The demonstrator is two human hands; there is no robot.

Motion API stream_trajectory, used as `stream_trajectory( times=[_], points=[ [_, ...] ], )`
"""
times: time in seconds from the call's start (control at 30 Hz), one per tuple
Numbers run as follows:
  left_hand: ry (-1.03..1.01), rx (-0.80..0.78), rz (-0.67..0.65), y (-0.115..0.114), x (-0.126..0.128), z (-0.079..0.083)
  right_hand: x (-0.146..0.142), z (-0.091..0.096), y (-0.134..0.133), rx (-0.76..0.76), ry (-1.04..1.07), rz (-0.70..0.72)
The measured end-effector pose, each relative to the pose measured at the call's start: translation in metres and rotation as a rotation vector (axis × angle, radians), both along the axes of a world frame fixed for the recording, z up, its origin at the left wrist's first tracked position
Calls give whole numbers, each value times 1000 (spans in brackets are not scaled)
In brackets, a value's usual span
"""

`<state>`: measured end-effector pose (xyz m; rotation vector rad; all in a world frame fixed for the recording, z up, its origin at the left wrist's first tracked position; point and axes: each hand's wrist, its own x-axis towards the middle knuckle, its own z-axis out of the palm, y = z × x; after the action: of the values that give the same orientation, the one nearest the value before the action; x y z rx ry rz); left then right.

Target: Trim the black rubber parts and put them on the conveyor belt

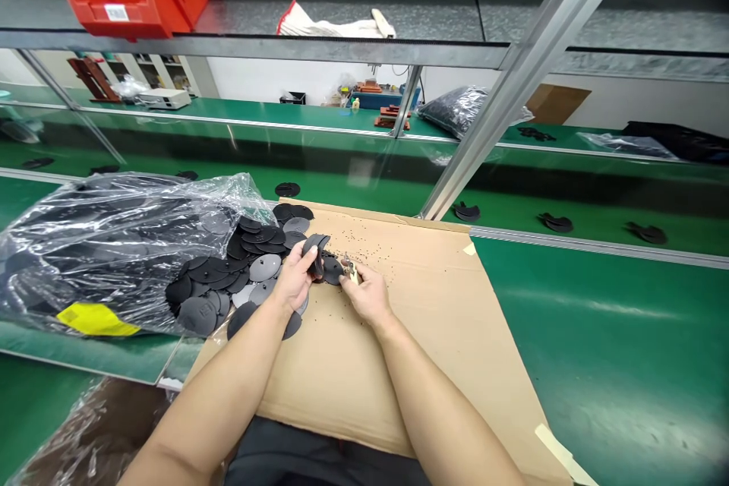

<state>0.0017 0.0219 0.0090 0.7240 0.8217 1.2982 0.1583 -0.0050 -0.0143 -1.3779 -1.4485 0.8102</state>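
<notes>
Some black discs [320, 244] clasped in the left hand [295, 277] risked scratches if the small tool [353, 271] gripped by the right hand [369, 296] slipped.

The single camera sits on the person's head. It looks forward and down at the left hand [295, 279] and the right hand [369, 295], which are quite near; the shelf [436, 1] crosses the upper part, and the lap [319, 457] is at the bottom edge.

From here I see the left hand [294, 281] pinching black discs [317, 247] and the right hand [367, 296] holding a small tool [353, 272] over cardboard [444, 334] on the green worktop [620, 319].
</notes>
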Motion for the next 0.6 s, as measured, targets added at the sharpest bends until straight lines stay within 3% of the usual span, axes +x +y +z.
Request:
stream_trajectory(
  times=[0.27,0.37,0.6],
  points=[
    [-82,-25,8,1,-3,3,0,3,-3,25,-25,-12],
    [-137,-56,14,2,-6,4,0,8,-5,99,-127,25],
    [-204,-172,-122,1,-10,7,-4,11,-11,264,-451,38]
  ],
)
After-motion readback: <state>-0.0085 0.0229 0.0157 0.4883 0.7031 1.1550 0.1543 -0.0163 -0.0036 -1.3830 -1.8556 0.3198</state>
